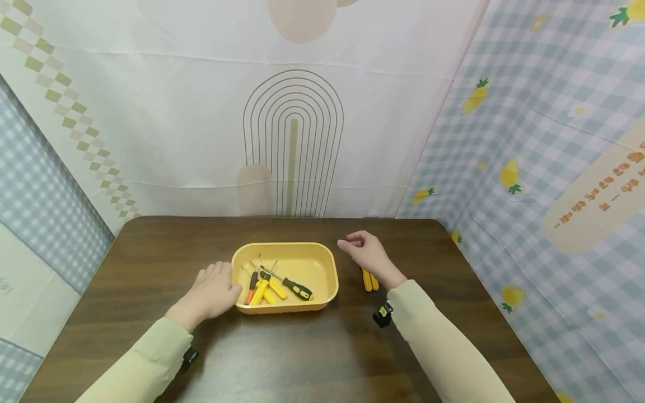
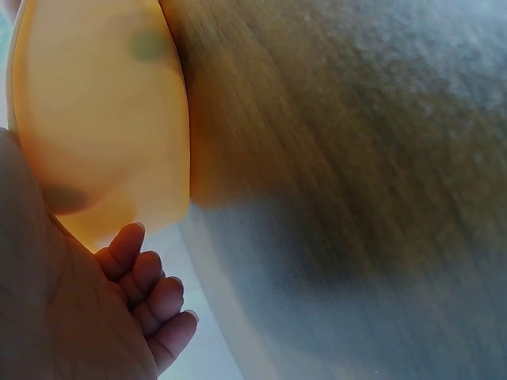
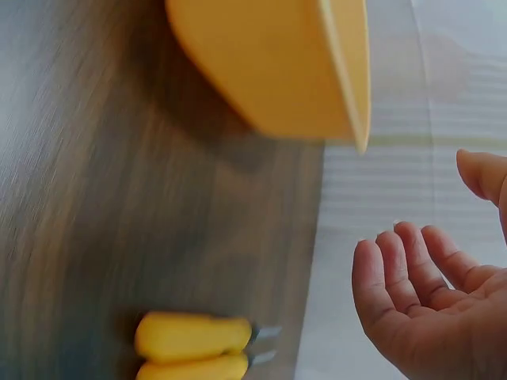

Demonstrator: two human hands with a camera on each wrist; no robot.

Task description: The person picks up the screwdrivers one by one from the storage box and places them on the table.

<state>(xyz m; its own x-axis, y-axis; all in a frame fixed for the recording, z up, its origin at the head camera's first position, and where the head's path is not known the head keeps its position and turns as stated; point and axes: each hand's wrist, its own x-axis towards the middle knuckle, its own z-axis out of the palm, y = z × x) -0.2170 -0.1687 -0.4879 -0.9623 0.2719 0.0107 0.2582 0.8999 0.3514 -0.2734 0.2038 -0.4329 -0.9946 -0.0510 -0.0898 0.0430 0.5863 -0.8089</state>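
A yellow plastic bin [image 1: 307, 271] stands on the table. In its left half lie several screwdrivers, among them a black-and-yellow one [image 1: 298, 289] and a red-and-black one [image 1: 252, 286]; the rest have yellow handles. My left hand [image 1: 214, 291] rests against the bin's left end, its fingers loosely bent along the outside in the left wrist view. Beyond the bin's right end my right hand [image 1: 370, 254] hovers, fingers relaxed and slightly bent, with nothing in it. Two yellow-handled screwdrivers [image 3: 194, 336] lie side by side on the table below it, partly hidden by that hand in the head view.
The brown wooden table [image 1: 282, 358] reaches back to a white patterned curtain [image 1: 201, 129]. Checked blue cloth [image 1: 504, 140] hangs along the right side, and more hangs at the left. A small black wrist camera [image 1: 383, 314] is under my right wrist.
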